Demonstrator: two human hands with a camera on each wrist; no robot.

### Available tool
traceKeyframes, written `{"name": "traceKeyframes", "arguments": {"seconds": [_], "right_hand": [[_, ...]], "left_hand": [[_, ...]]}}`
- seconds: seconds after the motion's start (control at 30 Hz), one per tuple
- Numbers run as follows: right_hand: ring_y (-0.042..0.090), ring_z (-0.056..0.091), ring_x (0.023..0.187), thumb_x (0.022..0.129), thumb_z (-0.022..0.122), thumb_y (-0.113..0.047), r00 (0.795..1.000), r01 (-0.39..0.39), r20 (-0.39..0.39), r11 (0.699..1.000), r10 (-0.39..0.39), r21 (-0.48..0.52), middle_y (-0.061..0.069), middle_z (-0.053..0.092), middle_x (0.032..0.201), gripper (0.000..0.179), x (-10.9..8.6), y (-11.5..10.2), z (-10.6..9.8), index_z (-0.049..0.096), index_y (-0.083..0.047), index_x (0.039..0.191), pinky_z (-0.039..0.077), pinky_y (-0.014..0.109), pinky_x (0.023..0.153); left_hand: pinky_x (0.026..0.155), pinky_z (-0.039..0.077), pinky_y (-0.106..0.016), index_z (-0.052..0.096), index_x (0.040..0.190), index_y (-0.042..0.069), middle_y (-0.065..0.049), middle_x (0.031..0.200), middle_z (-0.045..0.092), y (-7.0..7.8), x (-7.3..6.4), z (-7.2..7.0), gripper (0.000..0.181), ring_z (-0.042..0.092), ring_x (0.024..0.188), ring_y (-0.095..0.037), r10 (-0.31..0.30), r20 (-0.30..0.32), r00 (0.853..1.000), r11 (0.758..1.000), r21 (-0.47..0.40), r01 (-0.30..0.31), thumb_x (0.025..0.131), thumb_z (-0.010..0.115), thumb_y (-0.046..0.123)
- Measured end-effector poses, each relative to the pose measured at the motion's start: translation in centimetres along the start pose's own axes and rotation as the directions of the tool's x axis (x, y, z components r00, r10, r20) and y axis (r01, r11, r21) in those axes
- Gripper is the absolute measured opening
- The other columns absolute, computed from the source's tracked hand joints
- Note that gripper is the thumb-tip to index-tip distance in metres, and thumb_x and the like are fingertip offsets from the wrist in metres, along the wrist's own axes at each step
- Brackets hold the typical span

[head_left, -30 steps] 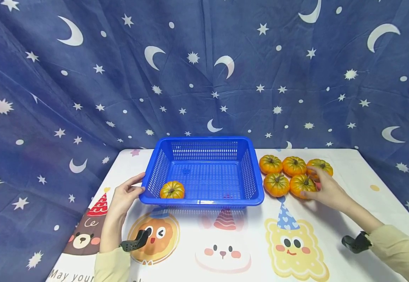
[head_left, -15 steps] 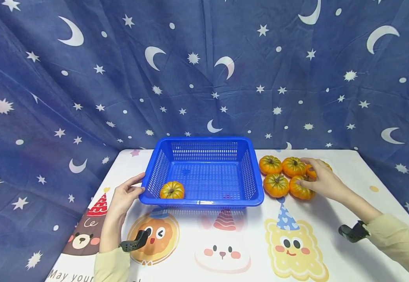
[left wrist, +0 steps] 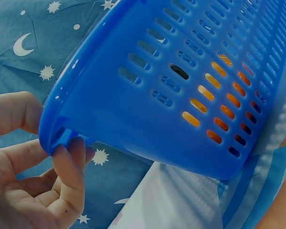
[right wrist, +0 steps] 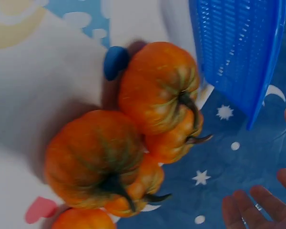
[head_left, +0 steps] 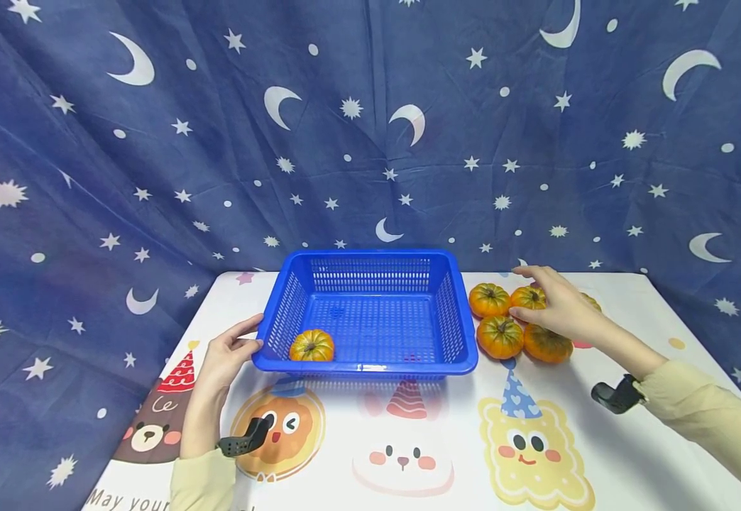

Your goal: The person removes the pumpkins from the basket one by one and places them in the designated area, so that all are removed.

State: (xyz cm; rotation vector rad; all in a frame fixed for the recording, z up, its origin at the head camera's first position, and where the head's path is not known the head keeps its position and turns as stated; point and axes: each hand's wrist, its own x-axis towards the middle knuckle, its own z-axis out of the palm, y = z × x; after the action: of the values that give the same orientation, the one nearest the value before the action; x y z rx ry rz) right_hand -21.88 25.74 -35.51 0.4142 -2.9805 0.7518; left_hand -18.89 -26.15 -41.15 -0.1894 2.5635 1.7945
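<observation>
A blue plastic basket [head_left: 364,367] with slotted walls stands on the table. One small orange-and-green pumpkin [head_left: 311,345] lies in its near left corner, and its orange shows through the slots in the left wrist view. My left hand [head_left: 222,362] grips the basket's left rim, with fingers curled round the edge [left wrist: 57,129]. Several similar pumpkins [head_left: 500,337] sit in two rows just right of the basket. My right hand [head_left: 558,305] is over the back row with fingers spread, partly hiding the pumpkins at the right. In the right wrist view its fingers [right wrist: 262,202] hold nothing.
A white tablecloth [head_left: 319,490] printed with cartoon figures covers the table. Behind it hangs a dark blue curtain [head_left: 370,184] with moons and stars, close to the basket's far side.
My right hand has moved left and away from me across the pumpkins, from the right end toward the back middle one. The left hand and basket stay in place.
</observation>
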Motion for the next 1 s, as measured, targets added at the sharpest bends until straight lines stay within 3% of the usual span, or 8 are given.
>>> {"name": "traceKeyframes", "arguments": {"seconds": [0.3,0.7,1.0], "right_hand": [[0.042,0.047,0.12,0.084,0.072,-0.027,0.997,0.082,-0.001,0.996,-0.082,-0.028,0.022,0.047,0.134,0.068,1.8,-2.7,0.2,0.04,-0.007,0.141,0.045,0.061,0.091],[0.04,0.04,0.132,0.084,0.071,-0.028,0.993,0.103,0.057,0.995,-0.103,-0.01,0.018,0.041,0.146,0.071,4.5,-7.0,1.3,0.037,-0.013,0.144,0.039,0.064,0.1],[0.038,0.043,0.13,0.081,0.073,-0.032,0.978,0.197,0.071,0.98,-0.194,-0.028,0.015,0.047,0.141,0.071,6.1,-9.9,2.6,0.042,-0.016,0.142,0.039,0.063,0.1]], "left_hand": [[0.075,0.048,-0.011,0.046,0.141,0.004,-0.024,0.136,0.052,-0.1,0.0,0.0,0.051,0.059,0.077,0.007,0.003,0.004,1.0,1.0,0.002,-0.003,0.092,0.056,0.007],[0.075,0.048,-0.012,0.047,0.14,0.002,-0.026,0.134,0.053,0.0,-0.1,-0.1,0.05,0.059,0.076,0.006,0.022,-0.003,1.0,1.0,-0.001,-0.022,0.092,0.056,0.006],[0.077,0.047,-0.012,0.048,0.141,0.006,-0.022,0.136,0.052,-0.1,0.1,-0.1,0.05,0.06,0.08,0.008,-0.001,-0.002,1.0,1.0,0.005,0.001,0.091,0.055,0.007]]}}
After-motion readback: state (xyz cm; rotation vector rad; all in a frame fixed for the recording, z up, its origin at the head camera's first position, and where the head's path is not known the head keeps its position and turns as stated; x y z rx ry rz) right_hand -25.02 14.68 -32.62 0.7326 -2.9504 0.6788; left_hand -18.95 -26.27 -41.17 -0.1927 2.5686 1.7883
